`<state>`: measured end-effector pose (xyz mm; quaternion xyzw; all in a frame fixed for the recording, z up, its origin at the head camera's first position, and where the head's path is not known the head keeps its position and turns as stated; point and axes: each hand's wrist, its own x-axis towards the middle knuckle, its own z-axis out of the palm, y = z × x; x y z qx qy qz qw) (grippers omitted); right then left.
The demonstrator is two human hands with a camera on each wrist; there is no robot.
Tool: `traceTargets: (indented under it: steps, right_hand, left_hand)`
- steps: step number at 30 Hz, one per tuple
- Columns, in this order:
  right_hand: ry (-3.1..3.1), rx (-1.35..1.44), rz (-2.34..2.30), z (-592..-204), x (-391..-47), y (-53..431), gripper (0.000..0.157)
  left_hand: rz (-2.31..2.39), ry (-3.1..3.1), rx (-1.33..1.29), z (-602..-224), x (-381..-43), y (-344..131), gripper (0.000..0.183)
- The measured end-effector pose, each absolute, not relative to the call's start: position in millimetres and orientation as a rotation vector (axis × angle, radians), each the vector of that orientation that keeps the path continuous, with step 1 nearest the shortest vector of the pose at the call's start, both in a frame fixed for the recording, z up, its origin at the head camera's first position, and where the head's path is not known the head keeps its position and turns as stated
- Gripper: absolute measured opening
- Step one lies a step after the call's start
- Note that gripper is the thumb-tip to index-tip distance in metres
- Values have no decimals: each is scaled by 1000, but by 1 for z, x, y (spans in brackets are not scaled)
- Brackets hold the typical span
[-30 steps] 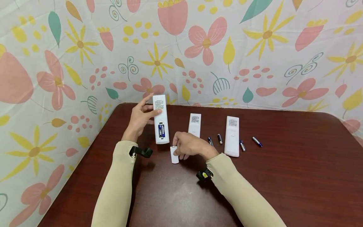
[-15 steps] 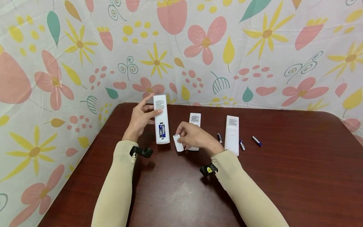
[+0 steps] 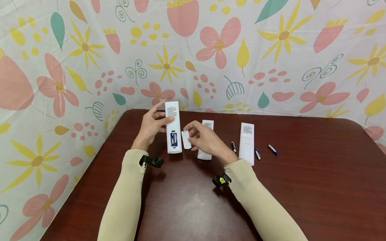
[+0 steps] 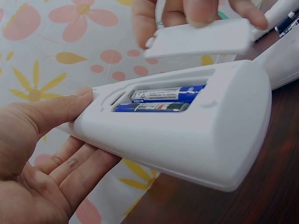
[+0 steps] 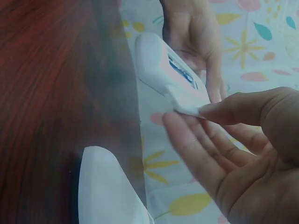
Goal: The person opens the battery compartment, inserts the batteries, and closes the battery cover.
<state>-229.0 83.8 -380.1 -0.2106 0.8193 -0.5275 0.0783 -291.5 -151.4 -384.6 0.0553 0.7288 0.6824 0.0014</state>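
My left hand (image 3: 150, 126) grips a white remote control (image 3: 173, 117) by its upper part, thumb across the labelled back. Two blue-and-silver batteries (image 4: 161, 97) lie side by side in its uncovered battery compartment. Between thumb and fingers, my right hand (image 3: 205, 137) pinches a small white battery cover (image 3: 186, 140). That cover is just right of the remote's lower half in the head view. In the left wrist view the cover (image 4: 201, 38) shows above the compartment, at an angle to it. The right wrist view shows my right thumb (image 5: 233, 108) on the cover's end.
On the dark wooden table (image 3: 187, 207) a second white remote (image 3: 205, 156) lies partly behind my right hand. A third remote (image 3: 247, 144) lies farther right, back up. Loose batteries (image 3: 273, 150) lie around it. A floral cloth (image 3: 193, 67) hangs behind the table.
My right hand has lifted the battery cover up and away from me, then left to beside the remote, turning it more upright. The left hand and remote have shifted slightly right.
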Motion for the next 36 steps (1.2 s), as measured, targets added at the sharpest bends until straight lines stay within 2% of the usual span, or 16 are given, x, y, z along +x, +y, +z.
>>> traceTargets:
  steps: [15, 36]
  right_hand:
    - [2379, -685, -1859, -384, -224, 68, 33]
    - [2574, -777, -1778, -395, -219, 53, 25]
  left_hand:
    - [2168, 2249, 200, -384, -290, -148, 73]
    - [2153, 2252, 212, -384, -289, -149, 73]
